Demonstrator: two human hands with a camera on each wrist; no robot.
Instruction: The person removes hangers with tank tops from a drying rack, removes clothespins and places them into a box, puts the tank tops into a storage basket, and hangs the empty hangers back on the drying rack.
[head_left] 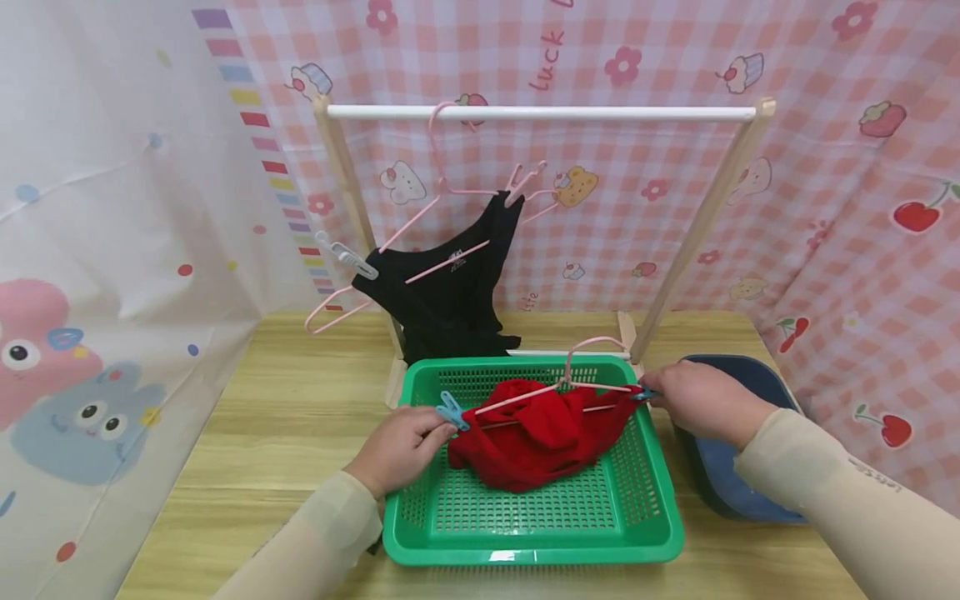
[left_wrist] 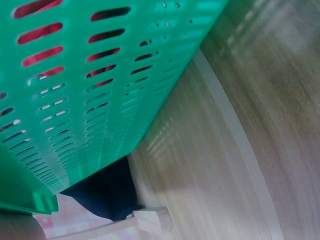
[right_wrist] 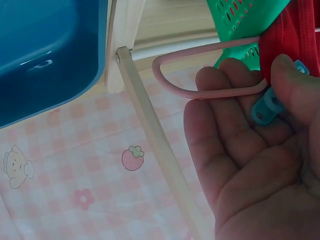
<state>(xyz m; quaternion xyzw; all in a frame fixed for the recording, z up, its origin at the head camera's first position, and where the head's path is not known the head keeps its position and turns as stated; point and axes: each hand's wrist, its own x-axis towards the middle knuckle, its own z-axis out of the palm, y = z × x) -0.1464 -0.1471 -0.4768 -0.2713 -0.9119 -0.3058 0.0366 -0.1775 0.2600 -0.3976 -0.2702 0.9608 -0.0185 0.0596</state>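
A red garment [head_left: 540, 433] hangs bunched on a pink hanger [head_left: 517, 402] over the green basket [head_left: 525, 554]. My left hand [head_left: 401, 446] pinches the hanger's left end, beside a blue clothespin [head_left: 452, 411] at that shoulder. My hand covers the hanger's tip there, and it stays almost out of the left wrist view. At the other shoulder my right hand [head_left: 708, 404] holds a second blue clothespin [right_wrist: 265, 107] between thumb and fingers. In the right wrist view, the hanger's looped end [right_wrist: 200, 93] crosses the fingers of that hand.
Behind the basket stands a wooden rack with a white rod [head_left: 540, 112]. A black tank top [head_left: 457, 287] hangs there on another pink hanger, with a white clothespin [head_left: 348, 257] and a pink clothespin [head_left: 525, 183]. To the right is a blue tub [head_left: 738, 479].
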